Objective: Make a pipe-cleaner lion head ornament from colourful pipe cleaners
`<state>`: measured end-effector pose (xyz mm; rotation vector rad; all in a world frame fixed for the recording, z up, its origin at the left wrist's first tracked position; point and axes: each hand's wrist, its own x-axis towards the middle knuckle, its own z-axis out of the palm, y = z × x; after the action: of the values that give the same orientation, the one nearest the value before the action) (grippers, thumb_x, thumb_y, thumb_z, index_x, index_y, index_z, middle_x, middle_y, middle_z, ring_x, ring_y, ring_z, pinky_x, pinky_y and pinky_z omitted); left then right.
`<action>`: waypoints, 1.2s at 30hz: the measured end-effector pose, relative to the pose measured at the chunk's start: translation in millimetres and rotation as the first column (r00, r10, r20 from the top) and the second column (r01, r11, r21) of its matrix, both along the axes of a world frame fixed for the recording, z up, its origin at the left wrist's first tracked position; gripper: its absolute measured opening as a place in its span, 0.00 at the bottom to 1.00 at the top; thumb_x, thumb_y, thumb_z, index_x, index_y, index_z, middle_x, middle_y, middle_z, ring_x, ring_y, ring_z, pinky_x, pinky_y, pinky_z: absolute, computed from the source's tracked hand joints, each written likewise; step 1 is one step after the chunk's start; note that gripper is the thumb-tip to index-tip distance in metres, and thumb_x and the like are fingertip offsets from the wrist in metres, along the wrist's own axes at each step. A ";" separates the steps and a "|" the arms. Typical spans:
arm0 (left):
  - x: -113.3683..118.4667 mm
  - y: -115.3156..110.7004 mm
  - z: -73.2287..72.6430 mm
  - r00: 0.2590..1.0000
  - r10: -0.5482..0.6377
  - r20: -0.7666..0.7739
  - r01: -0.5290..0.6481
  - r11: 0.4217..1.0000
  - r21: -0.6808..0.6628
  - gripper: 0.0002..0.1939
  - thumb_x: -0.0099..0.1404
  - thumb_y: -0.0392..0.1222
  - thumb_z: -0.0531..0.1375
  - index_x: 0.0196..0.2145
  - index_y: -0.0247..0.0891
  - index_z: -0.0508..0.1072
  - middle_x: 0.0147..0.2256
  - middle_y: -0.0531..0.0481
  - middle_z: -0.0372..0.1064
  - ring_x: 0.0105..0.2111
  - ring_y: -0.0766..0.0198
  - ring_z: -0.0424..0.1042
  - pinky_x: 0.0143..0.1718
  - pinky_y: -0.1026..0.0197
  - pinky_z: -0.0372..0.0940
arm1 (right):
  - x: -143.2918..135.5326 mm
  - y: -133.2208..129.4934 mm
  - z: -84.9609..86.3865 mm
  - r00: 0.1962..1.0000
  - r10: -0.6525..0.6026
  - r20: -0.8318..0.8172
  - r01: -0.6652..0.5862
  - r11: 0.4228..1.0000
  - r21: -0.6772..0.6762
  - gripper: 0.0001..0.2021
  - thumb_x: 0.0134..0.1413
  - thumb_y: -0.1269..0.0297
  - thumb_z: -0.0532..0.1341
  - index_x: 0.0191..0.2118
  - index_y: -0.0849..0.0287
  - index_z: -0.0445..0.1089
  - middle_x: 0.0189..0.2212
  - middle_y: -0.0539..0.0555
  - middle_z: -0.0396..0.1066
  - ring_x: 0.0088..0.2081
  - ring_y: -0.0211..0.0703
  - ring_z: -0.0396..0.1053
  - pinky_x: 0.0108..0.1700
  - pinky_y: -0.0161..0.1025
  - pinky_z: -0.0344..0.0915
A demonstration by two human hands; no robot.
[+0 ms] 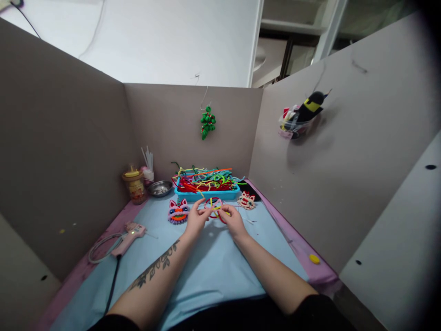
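My left hand [197, 219] and my right hand [234, 222] meet above the middle of the table, fingers pinched. Between them is a yellow pipe cleaner [216, 208], its ends gripped from both sides. Red pipe-cleaner loops [211, 199] show behind and around the fingertips; how they join the yellow one is too small to tell. To the left of my left hand lies a purple and orange animal face of pipe cleaners [178, 213]. A cream and red face [246, 201] sits beyond my right hand.
A blue tray [206, 196] heaped with coloured pipe cleaners stands at the back. On the left are a pink glue gun [128, 239] with its cord, a metal bowl [160, 188] and a lidded cup [135, 187]. Grey panels enclose three sides. A yellow cap [314, 259] lies right.
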<state>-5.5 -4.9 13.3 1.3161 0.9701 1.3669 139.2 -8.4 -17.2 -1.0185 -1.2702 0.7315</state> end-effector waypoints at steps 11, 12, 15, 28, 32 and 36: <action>-3.7 6.7 -4.7 1.000 0.009 -0.016 -0.010 0.999 -0.049 0.27 0.46 0.41 0.65 0.45 0.34 0.63 0.20 0.57 0.67 0.18 0.71 0.61 0.21 0.69 0.53 | 4.9 -9.7 10.0 0.923 -0.204 0.327 0.116 0.956 0.269 0.04 0.50 0.63 0.59 0.32 0.54 0.71 0.32 0.53 0.71 0.40 0.47 0.64 0.45 0.44 0.59; -3.8 6.9 -4.9 1.000 0.006 -0.019 -0.007 0.999 -0.047 0.27 0.47 0.41 0.64 0.44 0.35 0.63 0.20 0.56 0.67 0.18 0.72 0.61 0.21 0.69 0.53 | 4.9 -10.0 10.1 0.922 -0.207 0.328 0.116 0.954 0.275 0.04 0.50 0.64 0.59 0.32 0.53 0.71 0.32 0.53 0.71 0.40 0.47 0.64 0.44 0.44 0.59; -4.3 7.1 -5.0 0.999 0.010 -0.031 -0.011 0.999 -0.034 0.26 0.47 0.40 0.64 0.44 0.35 0.62 0.20 0.56 0.68 0.18 0.72 0.61 0.21 0.69 0.53 | 5.8 -10.6 10.3 0.911 -0.204 0.357 0.096 0.950 0.297 0.04 0.50 0.66 0.59 0.32 0.53 0.71 0.32 0.53 0.72 0.39 0.47 0.63 0.44 0.43 0.59; -6.0 6.6 -3.9 0.988 0.004 -0.154 0.016 0.992 0.127 0.20 0.51 0.40 0.61 0.42 0.37 0.62 0.20 0.56 0.66 0.20 0.69 0.65 0.23 0.68 0.57 | 5.2 -12.6 13.1 0.902 -0.145 0.407 0.007 0.947 0.322 0.04 0.50 0.65 0.60 0.27 0.54 0.71 0.27 0.51 0.70 0.36 0.45 0.64 0.43 0.43 0.58; -6.7 8.1 -4.7 0.986 -0.050 -0.158 0.069 0.990 0.120 0.23 0.52 0.41 0.61 0.45 0.37 0.61 0.22 0.55 0.68 0.21 0.68 0.66 0.23 0.68 0.57 | 6.9 -7.6 10.5 0.940 -0.142 0.312 0.047 0.955 0.293 0.04 0.48 0.63 0.62 0.27 0.55 0.72 0.30 0.52 0.70 0.37 0.44 0.65 0.44 0.42 0.60; -5.7 6.0 -3.1 0.982 -0.083 -0.168 0.102 0.989 0.105 0.24 0.52 0.41 0.62 0.46 0.36 0.59 0.23 0.54 0.69 0.22 0.67 0.67 0.23 0.67 0.58 | 8.5 -3.4 5.8 0.952 -0.116 0.283 0.053 0.974 0.219 0.05 0.47 0.62 0.61 0.30 0.55 0.74 0.30 0.52 0.72 0.38 0.44 0.67 0.44 0.42 0.61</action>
<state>-11.2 1.1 10.2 1.5594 0.9384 1.2735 147.7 -11.7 -11.4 -1.0266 -1.5145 0.3774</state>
